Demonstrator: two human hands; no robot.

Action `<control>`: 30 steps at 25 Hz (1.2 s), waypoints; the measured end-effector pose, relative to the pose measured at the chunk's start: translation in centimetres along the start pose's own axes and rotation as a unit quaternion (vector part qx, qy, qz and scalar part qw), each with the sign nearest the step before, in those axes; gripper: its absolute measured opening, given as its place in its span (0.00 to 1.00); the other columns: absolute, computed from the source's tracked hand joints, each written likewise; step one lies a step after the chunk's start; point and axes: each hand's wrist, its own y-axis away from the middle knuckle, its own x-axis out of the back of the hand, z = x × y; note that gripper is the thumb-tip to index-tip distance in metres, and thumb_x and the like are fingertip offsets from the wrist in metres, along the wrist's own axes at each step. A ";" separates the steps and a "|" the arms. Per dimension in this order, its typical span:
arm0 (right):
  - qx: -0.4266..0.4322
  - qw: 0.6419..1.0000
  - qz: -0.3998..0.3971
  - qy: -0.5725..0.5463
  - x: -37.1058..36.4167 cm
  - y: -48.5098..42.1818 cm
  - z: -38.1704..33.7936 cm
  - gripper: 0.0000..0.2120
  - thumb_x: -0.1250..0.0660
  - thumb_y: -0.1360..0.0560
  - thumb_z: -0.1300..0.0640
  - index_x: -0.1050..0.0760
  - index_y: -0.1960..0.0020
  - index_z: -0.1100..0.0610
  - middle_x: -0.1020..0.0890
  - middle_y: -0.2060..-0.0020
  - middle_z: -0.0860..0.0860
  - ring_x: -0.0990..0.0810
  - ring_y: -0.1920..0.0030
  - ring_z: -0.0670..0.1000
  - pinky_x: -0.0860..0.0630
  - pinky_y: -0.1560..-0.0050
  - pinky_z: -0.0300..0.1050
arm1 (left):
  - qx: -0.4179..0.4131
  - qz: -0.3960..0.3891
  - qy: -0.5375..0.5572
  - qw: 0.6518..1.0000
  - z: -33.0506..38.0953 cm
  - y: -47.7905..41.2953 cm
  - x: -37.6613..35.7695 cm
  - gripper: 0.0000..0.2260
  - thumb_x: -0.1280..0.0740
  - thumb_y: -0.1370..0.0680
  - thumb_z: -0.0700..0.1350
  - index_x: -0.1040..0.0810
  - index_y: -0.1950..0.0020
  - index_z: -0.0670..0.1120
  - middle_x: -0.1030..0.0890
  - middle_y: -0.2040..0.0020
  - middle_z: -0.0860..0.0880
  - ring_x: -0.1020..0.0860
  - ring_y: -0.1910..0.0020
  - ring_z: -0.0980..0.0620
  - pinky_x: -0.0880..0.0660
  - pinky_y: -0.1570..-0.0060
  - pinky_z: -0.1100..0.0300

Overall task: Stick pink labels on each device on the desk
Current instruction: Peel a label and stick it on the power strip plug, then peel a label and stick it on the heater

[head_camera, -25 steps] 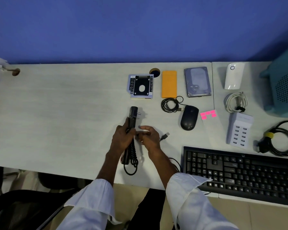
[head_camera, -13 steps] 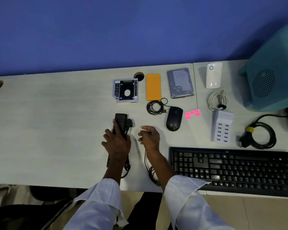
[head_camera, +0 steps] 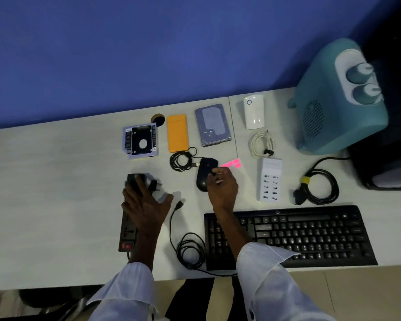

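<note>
Head view shows bare desk [head_camera: 44, 181] stretching wide to the left of the left hand [head_camera: 144, 205], which lies spread flat on the black power strip [head_camera: 126, 235]. The right hand [head_camera: 222, 188] hovers over the mouse [head_camera: 204, 167] with fingers curled, the pink labels [head_camera: 232, 163] just beyond its fingertips. Whether it pinches anything, I cannot tell.

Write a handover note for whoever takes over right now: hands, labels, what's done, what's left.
Left hand: flat on the power strip, fingers spread, gripping nothing.
Right hand: fingers curled at the pink label sheet, beside the mouse. Unclear whether it pinches a label.
Done: no pink label shows on any device. The part of the strip under the left hand is hidden.
Left: label the mouse, keyboard, USB hub, hard drive, orange case, caddy and white adapter. Check the strip.
</note>
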 end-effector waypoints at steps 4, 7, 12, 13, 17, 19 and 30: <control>0.080 0.990 0.027 0.116 3.8 -3.0 1.3 0.12 0.31 0.30 0.60 0.24 0.47 0.51 0.20 0.53 0.48 0.20 0.54 0.49 0.25 0.57 0.44 | -0.148 0.022 0.096 0.984 8.1 0.2 1.5 0.32 0.34 0.30 0.57 0.32 0.29 0.46 0.32 0.30 0.40 0.34 0.31 0.40 0.38 0.39 0.45; 0.124 0.973 -0.005 0.193 5.2 -4.6 2.5 0.20 0.31 0.32 0.63 0.26 0.41 0.56 0.23 0.44 0.54 0.22 0.44 0.56 0.23 0.50 0.49 | -0.258 0.001 0.126 0.958 13.7 0.1 1.6 0.22 0.36 0.29 0.55 0.25 0.37 0.49 0.24 0.39 0.47 0.28 0.37 0.45 0.38 0.41 0.50; 0.127 0.957 -0.038 0.257 5.6 -5.0 3.5 0.23 0.29 0.34 0.60 0.28 0.39 0.58 0.24 0.43 0.57 0.22 0.44 0.60 0.19 0.53 0.55 | -0.352 -0.076 0.035 0.932 17.5 -0.3 -0.3 0.25 0.32 0.31 0.56 0.25 0.36 0.48 0.21 0.41 0.50 0.28 0.37 0.45 0.39 0.41 0.49; 0.124 0.958 -0.046 0.254 5.6 -5.1 3.7 0.24 0.29 0.34 0.60 0.28 0.39 0.58 0.24 0.42 0.57 0.22 0.43 0.60 0.19 0.53 0.54 | -0.353 -0.083 0.013 0.932 17.7 -0.3 -0.5 0.26 0.31 0.31 0.56 0.26 0.34 0.48 0.21 0.40 0.50 0.29 0.35 0.44 0.39 0.40 0.49; 0.097 0.961 -0.075 0.249 6.0 -5.6 4.0 0.28 0.29 0.32 0.57 0.31 0.34 0.59 0.27 0.38 0.58 0.22 0.42 0.60 0.20 0.50 0.53 | -0.339 -0.093 -0.037 0.936 18.2 -0.1 -0.3 0.31 0.30 0.29 0.55 0.31 0.29 0.45 0.24 0.36 0.46 0.32 0.32 0.43 0.39 0.37 0.48; 0.102 0.960 -0.076 0.248 6.0 -5.8 4.1 0.28 0.30 0.31 0.56 0.32 0.34 0.60 0.27 0.37 0.59 0.22 0.42 0.61 0.21 0.47 0.53 | -0.321 -0.098 -0.051 0.941 18.9 0.0 0.0 0.31 0.32 0.28 0.55 0.33 0.28 0.45 0.26 0.35 0.46 0.32 0.33 0.43 0.40 0.37 0.49; 0.116 0.962 -0.073 0.237 6.3 -6.2 4.5 0.24 0.32 0.27 0.59 0.31 0.33 0.60 0.26 0.37 0.59 0.26 0.35 0.59 0.26 0.38 0.48 | -0.252 -0.124 0.035 0.959 20.5 -0.5 -0.1 0.20 0.29 0.32 0.60 0.19 0.45 0.50 0.19 0.49 0.47 0.25 0.45 0.43 0.32 0.45 0.50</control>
